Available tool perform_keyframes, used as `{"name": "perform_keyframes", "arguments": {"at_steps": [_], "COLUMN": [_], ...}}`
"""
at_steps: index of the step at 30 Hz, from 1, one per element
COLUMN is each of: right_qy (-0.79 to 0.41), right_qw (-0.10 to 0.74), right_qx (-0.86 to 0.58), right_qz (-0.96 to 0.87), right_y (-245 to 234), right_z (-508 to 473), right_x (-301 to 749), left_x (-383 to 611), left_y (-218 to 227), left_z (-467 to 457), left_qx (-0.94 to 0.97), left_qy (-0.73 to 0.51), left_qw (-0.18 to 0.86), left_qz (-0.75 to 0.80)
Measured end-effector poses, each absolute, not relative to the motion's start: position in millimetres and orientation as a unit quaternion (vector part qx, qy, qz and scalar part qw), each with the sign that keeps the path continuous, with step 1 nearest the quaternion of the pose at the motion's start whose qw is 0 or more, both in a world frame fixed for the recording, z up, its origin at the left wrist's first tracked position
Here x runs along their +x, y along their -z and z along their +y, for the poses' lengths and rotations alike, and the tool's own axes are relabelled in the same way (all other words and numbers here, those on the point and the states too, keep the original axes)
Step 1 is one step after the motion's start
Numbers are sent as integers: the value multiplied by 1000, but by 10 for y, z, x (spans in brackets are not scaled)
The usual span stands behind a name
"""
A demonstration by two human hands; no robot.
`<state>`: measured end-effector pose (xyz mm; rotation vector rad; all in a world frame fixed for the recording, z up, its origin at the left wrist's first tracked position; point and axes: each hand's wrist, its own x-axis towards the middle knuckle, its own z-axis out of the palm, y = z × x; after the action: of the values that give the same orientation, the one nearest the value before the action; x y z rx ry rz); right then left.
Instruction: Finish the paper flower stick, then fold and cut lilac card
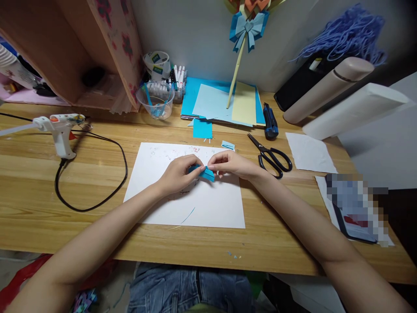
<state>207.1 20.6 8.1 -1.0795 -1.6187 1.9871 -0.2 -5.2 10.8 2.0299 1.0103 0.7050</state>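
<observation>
A small folded piece of blue paper (207, 174) is pinched between my two hands, above a white sheet (156, 174) with pen marks and specks on it. My left hand (179, 173) is closed on the paper's left part, thumb on top. From the right, my right hand (228, 163) pinches its upper right edge with thumb and forefinger; the fingertips of both hands nearly meet. Just beyond the sheet lie a blue paper square (202, 129) and a small light-blue folded piece (228, 145). Black-handled scissors (273, 157) rest right of my right hand.
On the left stands a white glue gun (61, 134) with its black cord looped on the table. Behind are a clear plastic cup (156, 102), coloured paper sheets (211, 101) and a utility knife (270, 121). Tissue (311, 152) and a phone (355, 213) lie at right.
</observation>
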Motion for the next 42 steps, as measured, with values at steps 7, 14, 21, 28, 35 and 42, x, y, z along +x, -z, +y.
{"name": "perform_keyframes", "arguments": {"at_steps": [7, 14, 21, 28, 35, 42], "right_qy": [-678, -672, -708, -701, -651, -660], "right_qw": [206, 223, 194, 193, 247, 248], "right_qx": [-401, -406, -375, -373, -406, -369], "right_qz": [-581, -578, -567, -576, -592, -606], "right_y": [-64, -99, -60, -57, -72, -60], "right_z": [168, 145, 208, 197, 139, 151], "right_x": [2027, 2006, 2074, 2075, 2001, 2015], "left_x": [-3, -1, -1, 2, 0, 7], "left_y": [-98, -83, -95, -97, -79, -85], "left_z": [-44, -46, -50, -50, -53, -63], "left_qx": [792, 790, 785, 785, 786, 783], "left_qy": [-275, -282, -285, -287, -299, -304], "left_qw": [366, 357, 372, 377, 362, 352], "left_qz": [404, 411, 405, 398, 403, 413]}}
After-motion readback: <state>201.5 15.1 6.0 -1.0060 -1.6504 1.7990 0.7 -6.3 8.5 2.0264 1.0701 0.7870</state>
